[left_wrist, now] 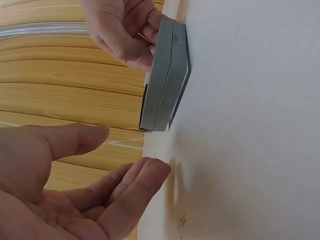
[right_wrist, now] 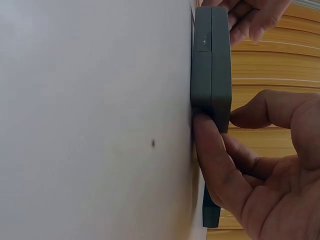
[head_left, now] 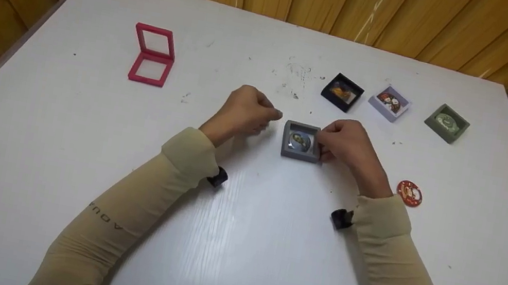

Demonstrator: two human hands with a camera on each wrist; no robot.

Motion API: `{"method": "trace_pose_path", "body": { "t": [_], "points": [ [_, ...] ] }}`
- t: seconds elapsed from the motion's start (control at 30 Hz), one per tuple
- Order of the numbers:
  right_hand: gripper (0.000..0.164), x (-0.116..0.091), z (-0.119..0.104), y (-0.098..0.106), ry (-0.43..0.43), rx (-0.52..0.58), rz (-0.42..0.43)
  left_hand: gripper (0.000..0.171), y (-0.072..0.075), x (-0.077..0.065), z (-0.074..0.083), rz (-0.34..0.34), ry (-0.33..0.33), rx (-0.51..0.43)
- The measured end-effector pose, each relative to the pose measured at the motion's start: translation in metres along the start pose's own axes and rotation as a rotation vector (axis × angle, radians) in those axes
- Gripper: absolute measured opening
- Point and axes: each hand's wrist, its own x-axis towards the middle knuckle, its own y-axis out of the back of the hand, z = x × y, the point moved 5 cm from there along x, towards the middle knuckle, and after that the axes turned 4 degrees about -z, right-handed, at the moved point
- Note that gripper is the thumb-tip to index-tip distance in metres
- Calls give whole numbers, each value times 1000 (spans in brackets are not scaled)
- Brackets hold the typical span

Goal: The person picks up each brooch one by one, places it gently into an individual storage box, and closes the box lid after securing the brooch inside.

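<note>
A grey square display frame (head_left: 299, 157) lies closed near the middle of the white table, a round piece with a portrait (head_left: 299, 141) behind its clear window. My right hand (head_left: 347, 143) pinches the frame's right side. In the right wrist view, the thumb (right_wrist: 250, 114) is on its upper edge and a finger (right_wrist: 212, 145) at its lower edge. To the left of the frame, my left hand (head_left: 247, 112) is held apart from it with nothing in the fingers. The left wrist view shows a gap between thumb (left_wrist: 82, 139) and fingers.
An open pink frame (head_left: 153, 56) stands at the back left. Black (head_left: 342, 92), lavender (head_left: 390, 103) and green (head_left: 447, 123) frames, each with a piece inside, lie at the back right. A red round chip (head_left: 409, 193) rests beside the right wrist. Wood-panelled walls border the table.
</note>
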Motion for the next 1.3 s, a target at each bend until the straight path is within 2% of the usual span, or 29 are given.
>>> {"method": "trace_pose_path", "body": {
  "t": [0.4,0.63,0.87,1.07,1.3],
  "points": [
    [28,3,8,14,-9,11,4,32,38,1,4,141,-86,51],
    [30,4,15,26,-9,48,23,32,65,1,5,260,-152,80],
    [36,7,23,36,-25,30,35,31,91,0,1,356,-187,93],
    [39,10,28,44,-42,-4,55,37,117,-7,2,420,-181,41],
    [39,9,35,52,-23,50,70,41,144,-21,4,543,-179,-18]
  ]
}}
